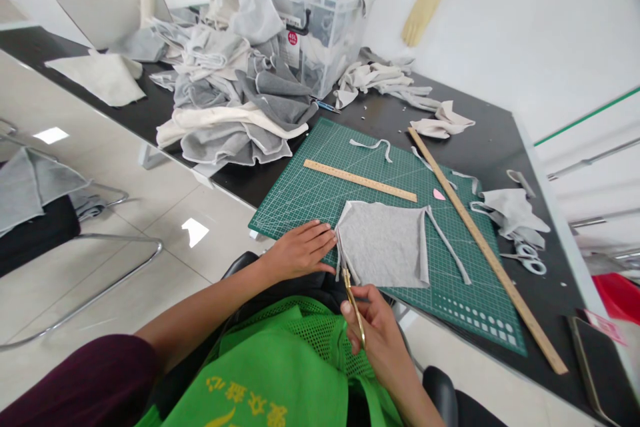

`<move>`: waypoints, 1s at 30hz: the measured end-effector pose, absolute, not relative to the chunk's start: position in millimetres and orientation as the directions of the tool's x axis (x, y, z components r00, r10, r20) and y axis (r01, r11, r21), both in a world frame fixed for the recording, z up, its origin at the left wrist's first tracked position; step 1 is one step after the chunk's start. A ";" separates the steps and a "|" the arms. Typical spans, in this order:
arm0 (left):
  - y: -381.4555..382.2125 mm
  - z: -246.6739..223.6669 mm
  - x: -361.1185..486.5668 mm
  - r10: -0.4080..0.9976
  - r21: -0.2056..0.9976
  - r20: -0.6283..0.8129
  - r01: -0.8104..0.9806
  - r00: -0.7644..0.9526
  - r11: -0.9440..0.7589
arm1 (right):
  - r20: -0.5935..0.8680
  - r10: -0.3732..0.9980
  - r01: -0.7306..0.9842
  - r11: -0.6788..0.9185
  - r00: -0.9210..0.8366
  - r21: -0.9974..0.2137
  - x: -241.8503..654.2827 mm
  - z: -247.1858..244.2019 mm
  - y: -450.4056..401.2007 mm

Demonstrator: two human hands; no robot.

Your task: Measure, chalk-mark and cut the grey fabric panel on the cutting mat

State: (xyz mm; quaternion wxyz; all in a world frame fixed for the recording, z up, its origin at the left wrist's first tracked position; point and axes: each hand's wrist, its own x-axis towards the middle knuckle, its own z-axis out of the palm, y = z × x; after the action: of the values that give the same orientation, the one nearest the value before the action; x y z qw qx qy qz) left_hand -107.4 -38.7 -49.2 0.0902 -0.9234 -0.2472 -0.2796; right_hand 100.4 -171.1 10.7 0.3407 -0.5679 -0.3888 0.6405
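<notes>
A piece of grey fabric (385, 243) lies on the green cutting mat (295, 197) near its front edge. My right hand (373, 323) is closed round the handles of gold scissors (354, 307), whose blades are at the fabric's left edge, along a narrow strip there. My left hand (303, 250) lies flat on the mat with its fingertips at that same edge, the fingers stretched out. A cut grey strip (450, 250) lies along the right side of the fabric.
On the mat are a short wooden ruler (360, 180), a long wooden ruler (485, 247) and a pink piece (439, 194). White scissors (530, 258) and scraps lie right, a phone (605, 370) front right. Behind stand a fabric pile (225, 93) and a clear bin (325, 33).
</notes>
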 end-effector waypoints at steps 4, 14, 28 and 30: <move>-39.4 -49.3 -107.4 0.400 -0.064 0.562 0.520 0.724 -0.852 | -0.462 0.878 0.002 -0.466 -0.127 -0.885 101.0 9.3 -172.6; -40.4 -48.5 -107.4 0.378 -0.127 0.559 0.526 0.738 -0.841 | -0.464 0.880 0.005 -0.466 -0.104 -0.885 100.5 7.1 -175.8; -41.0 -45.9 -108.2 0.397 -0.109 0.524 0.522 0.753 -0.846 | -0.475 0.874 0.007 -0.477 -0.101 -0.879 100.8 9.7 -175.6; -40.9 -46.3 -108.2 0.397 -0.109 0.527 0.523 0.751 -0.845 | -0.478 0.874 0.001 -0.480 -0.094 -0.877 100.4 9.3 -175.6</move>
State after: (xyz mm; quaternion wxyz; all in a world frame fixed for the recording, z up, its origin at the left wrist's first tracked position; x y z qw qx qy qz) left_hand -108.2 -40.9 -46.3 0.1259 -0.9273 -0.2483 -0.2504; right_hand 100.4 -175.6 9.3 0.3430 -0.5791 -0.3775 0.6359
